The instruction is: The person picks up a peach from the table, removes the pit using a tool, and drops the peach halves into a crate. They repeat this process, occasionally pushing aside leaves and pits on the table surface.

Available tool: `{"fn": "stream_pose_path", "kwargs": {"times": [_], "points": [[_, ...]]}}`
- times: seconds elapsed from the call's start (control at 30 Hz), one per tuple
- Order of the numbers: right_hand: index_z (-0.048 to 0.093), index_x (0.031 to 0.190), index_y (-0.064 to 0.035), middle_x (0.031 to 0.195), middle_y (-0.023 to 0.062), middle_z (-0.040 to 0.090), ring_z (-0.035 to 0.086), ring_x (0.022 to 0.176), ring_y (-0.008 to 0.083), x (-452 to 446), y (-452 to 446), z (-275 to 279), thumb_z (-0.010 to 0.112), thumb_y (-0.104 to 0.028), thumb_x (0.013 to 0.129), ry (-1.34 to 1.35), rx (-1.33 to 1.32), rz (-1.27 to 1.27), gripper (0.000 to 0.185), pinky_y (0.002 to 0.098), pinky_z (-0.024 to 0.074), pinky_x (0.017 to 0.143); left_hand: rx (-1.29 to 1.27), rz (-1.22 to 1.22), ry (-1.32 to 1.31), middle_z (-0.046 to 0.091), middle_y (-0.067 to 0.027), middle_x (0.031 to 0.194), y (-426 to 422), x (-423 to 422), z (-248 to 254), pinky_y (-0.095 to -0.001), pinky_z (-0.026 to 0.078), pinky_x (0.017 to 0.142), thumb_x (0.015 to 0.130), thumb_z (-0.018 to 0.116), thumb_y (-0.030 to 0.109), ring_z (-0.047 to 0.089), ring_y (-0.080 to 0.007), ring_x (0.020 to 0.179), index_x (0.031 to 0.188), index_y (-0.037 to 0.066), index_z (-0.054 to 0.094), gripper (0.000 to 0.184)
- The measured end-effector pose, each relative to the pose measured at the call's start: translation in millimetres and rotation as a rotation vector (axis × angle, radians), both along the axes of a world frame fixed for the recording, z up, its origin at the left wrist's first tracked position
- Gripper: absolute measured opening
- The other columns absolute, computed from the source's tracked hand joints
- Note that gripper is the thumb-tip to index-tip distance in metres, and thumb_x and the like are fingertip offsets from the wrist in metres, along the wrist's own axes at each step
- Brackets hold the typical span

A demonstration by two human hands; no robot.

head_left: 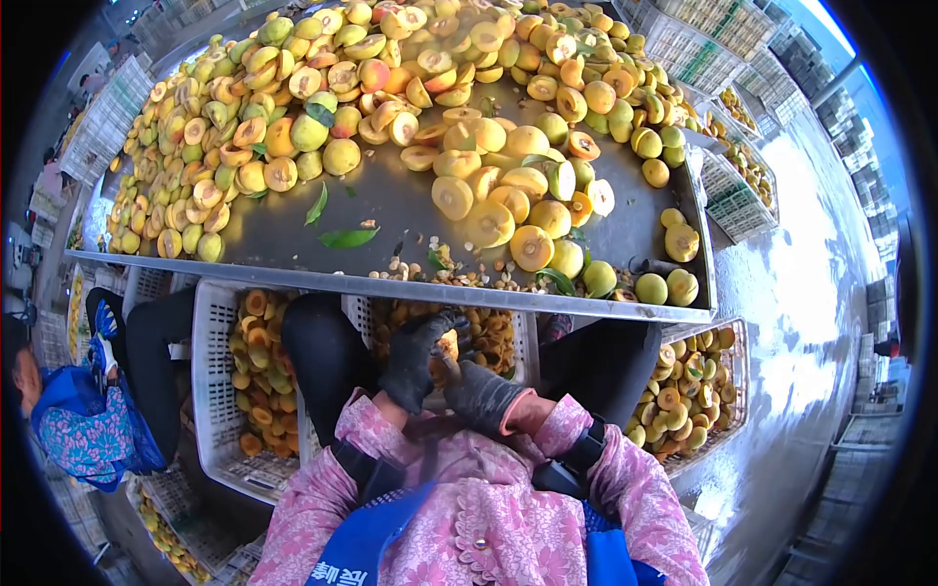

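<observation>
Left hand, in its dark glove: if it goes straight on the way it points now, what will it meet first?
The left hand would probably meet the metal table's near rim first, but depth is unclear: it may pass underneath, above the crate of fruit.

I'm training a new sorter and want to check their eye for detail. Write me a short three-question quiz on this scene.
1. True or false: the left hand and right hand both wear dark gloves.
2. Where does the large green leaf lie? A) in a crate; B) on the metal table; C) on the floor.
3. Fill in: the pink sleeves have a ____ pattern.

Key: 1 true; 2 B; 3 floral.
</observation>
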State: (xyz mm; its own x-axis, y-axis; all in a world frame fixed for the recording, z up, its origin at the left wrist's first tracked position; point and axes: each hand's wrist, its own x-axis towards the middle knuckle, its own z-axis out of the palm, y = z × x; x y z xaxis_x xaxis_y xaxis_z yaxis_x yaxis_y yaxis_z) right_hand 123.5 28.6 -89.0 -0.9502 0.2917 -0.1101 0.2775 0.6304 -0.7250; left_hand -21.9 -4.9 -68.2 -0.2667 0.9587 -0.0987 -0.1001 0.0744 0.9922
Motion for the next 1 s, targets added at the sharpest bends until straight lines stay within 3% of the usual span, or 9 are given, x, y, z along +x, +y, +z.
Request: {"fn": "stream_pose_path", "kwargs": {"times": [0.23,0.27,0.37,0.43,0.57,0.63,0.67,0.87,1.0], "points": [[0.057,0.116,-0.0129,0.094,0.0149,0.059,0.056,0.079,0.0332,4,19,46,0.054,-0.009,0.077,0.106,0.072,0.276,0.039,0.0412,0.0460,0.065,0.190,-0.172,0.471,0.065,-0.0141,0.102,5,-14,22,-0.0346,0.050,0.084,0.080,0.055,0.006,0.063,-0.0223,0.094,0.107,-0.002,0.060,0.029],[0.055,0.119,-0.0130,0.096,0.0149,0.058,0.057,0.080,0.0334,3,18,39,0.055,-0.008,0.076,0.055,-0.283,0.160,0.043,0.0402,0.0467,0.067,0.194,-0.192,0.462,0.065,-0.0143,0.102,5,-16,23,-0.0346,0.050,0.084,0.082,0.054,0.007,0.063,-0.0226,0.094,0.107,-0.002,0.060,0.028],[0.051,0.125,-0.0127,0.102,0.0141,0.057,0.058,0.084,0.0315,5,11,25,0.058,-0.005,0.075,-0.025,-0.685,0.042,0.051,0.0366,0.0483,0.071,-0.217,-0.171,-0.892,0.063,-0.0146,0.106,4,-13,19,-0.0341,0.050,0.085,0.088,0.048,0.012,0.062,-0.0234,0.095,0.110,-0.003,0.058,0.029],[0.051,0.125,-0.0120,0.104,0.0123,0.057,0.059,0.088,0.0272,2,15,45,0.059,-0.003,0.076,0.047,-0.060,0.297,0.050,0.0331,0.0489,0.075,-0.104,-0.167,-0.787,0.061,-0.0147,0.109,2,-9,33,-0.0336,0.050,0.086,0.091,0.045,0.016,0.061,-0.0236,0.096,0.112,-0.004,0.056,0.031],[0.046,0.128,-0.0082,0.105,0.0070,0.058,0.057,0.090,0.0155,11,11,30,0.061,-0.011,0.083,0.047,-0.883,0.008,0.047,0.0289,0.0484,0.075,-0.011,-0.002,-0.531,0.060,-0.0128,0.112,5,0,-2,-0.0335,0.047,0.089,0.092,0.043,0.018,0.059,-0.0227,0.100,0.114,-0.003,0.055,0.033],[0.043,0.130,-0.0060,0.103,0.0043,0.058,0.055,0.089,0.0106,16,10,58,0.060,-0.016,0.087,0.006,-1.474,-0.359,0.048,0.0264,0.0480,0.073,0.077,-0.009,0.095,0.060,-0.0117,0.112,3,-8,-20,-0.0335,0.045,0.091,0.092,0.043,0.018,0.058,-0.0220,0.102,0.115,-0.001,0.055,0.032],[0.043,0.128,-0.0045,0.093,0.0022,0.057,0.054,0.078,0.0094,21,11,52,0.060,-0.020,0.086,0.054,-1.469,-0.337,0.048,0.0243,0.0469,0.064,0.120,-0.010,0.408,0.060,-0.0111,0.112,2,-12,-26,-0.0335,0.044,0.092,0.092,0.043,0.017,0.057,-0.0217,0.103,0.116,-0.001,0.055,0.032],[0.050,0.112,-0.0045,0.072,0.0008,0.053,0.050,0.056,0.0084,26,18,76,0.062,-0.023,0.082,-0.034,-1.126,-0.523,0.037,0.0241,0.0400,0.047,-0.037,0.081,-0.198,0.059,-0.0143,0.114,0,-17,-4,-0.0323,0.042,0.094,0.092,0.041,0.011,0.056,-0.0216,0.107,0.117,-0.006,0.053,0.032],[0.052,0.101,-0.0019,0.068,0.0097,0.054,0.055,0.059,0.0213,31,24,56,0.060,-0.022,0.082,-0.204,-0.610,-0.581,0.029,0.0327,0.0428,0.051,0.125,0.067,0.150,0.058,-0.0167,0.114,-12,-32,41,-0.0358,0.048,0.089,0.090,0.045,0.005,0.056,-0.0263,0.106,0.115,-0.006,0.053,0.029]]}}
